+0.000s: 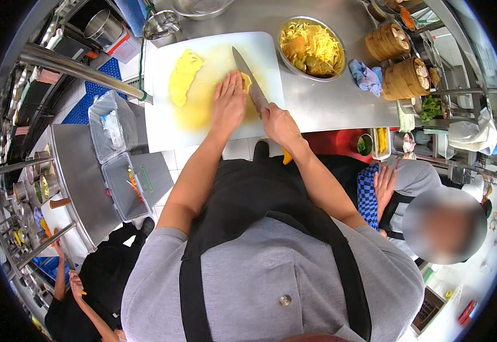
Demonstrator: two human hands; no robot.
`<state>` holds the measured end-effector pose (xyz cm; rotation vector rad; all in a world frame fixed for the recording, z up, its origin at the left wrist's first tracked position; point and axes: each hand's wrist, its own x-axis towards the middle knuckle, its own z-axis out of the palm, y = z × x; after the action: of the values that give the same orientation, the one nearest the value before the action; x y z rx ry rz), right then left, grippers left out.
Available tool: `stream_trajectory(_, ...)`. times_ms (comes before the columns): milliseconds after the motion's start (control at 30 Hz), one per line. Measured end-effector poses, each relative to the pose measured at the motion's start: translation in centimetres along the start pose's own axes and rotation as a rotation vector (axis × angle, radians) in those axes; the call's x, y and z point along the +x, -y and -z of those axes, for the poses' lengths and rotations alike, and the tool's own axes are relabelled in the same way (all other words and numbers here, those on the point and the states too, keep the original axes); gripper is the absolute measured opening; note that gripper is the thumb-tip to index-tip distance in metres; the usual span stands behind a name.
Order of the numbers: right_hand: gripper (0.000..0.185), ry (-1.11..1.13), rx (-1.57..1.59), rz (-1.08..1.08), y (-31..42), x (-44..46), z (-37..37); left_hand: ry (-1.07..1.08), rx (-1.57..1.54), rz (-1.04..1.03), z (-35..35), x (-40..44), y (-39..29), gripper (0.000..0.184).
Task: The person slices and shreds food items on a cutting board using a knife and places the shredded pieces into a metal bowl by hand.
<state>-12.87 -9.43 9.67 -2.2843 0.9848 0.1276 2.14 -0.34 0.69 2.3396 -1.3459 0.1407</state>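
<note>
My left hand [229, 105] lies flat with fingers stretched out on a small yellow piece [246, 81], which looks like folded cooked egg sheet and is mostly hidden under the fingers. My right hand [280, 125] is wrapped round the yellow handle [286, 155] of a kitchen knife [250, 78]. Its long blade points away from me, just right of the yellow piece and my left fingertips. Both rest over a white cutting board [163, 128] stained yellow. Another flat yellow sheet [184, 77] lies on the board's left side.
Right of the board stands a metal bowl [301, 72] of yellow shreds [319, 45]. Beyond it are a crumpled cloth [366, 77] and bamboo steamers [403, 80]. Plastic bins [111, 128] stand at left. One co-worker [97, 273] holds a knife at lower left; another person [419, 176] is close at right.
</note>
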Motion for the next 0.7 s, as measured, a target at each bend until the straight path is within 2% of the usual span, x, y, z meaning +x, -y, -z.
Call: stream_trajectory(700, 0.036, 0.014, 0.060, 0.027, -1.8, -0.8, -2.5, 0.036, 0.011, 0.019, 0.1, 0.2, -0.2, 0.056)
